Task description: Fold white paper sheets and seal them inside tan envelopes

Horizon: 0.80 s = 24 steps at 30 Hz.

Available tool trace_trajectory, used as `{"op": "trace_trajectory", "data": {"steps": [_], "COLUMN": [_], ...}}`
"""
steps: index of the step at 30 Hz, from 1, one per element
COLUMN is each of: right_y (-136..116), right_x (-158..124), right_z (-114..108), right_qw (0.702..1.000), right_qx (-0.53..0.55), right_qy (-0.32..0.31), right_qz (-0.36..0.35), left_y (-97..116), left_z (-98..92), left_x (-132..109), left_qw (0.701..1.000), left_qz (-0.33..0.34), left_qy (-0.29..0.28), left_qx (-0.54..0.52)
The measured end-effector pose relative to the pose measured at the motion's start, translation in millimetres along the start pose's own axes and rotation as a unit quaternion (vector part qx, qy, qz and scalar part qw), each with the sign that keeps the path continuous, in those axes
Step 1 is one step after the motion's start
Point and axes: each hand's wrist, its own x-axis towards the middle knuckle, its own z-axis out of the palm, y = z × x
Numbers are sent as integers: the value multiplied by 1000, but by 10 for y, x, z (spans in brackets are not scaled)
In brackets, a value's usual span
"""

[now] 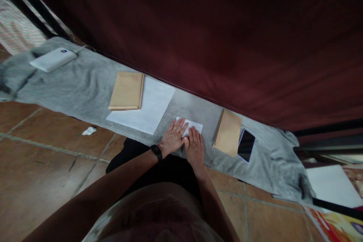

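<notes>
A small white piece of paper [197, 125], which looks folded, lies on the grey cloth in front of me. My left hand [173, 137], with a dark band on its wrist, rests flat on its left part, fingers spread. Pressed flat over its right part is my right hand [194, 147], fingers stretched out and close together. The two hands touch at the thumbs and hide the paper's near edge. To the left, a large white sheet [154, 102] lies partly under a stack of brown envelopes [126, 90]. A second brown envelope stack [227, 132] sits to the right.
A phone [246, 146] lies beside the right stack. On the far left of the grey cloth [82, 79] rests a white device [53, 59] with a cable. A dark red curtain [198, 38] hangs behind. White scrap [89, 131] lies on the tiled floor [56, 162].
</notes>
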Motion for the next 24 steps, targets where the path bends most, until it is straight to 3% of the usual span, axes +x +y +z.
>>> {"op": "trace_trajectory", "data": {"steps": [17,21,24], "right_y": [108,116,115], "right_x": [-83,-85,-76], "right_z": [-31,-15,-9], "right_qw": [996,996,996], "right_qx": [-43,-48,-46], "right_qy": [54,55,51], "right_qz": [51,58,60], "left_y": [-201,-112,23], "left_z": [-41,-43,-22], "left_x": [-136,-102,-42], "left_qw": [993,992,995], "left_qz": [-52,-59,-15], "left_qy": [69,83,68], "left_qx": [-86,-80,-70]}}
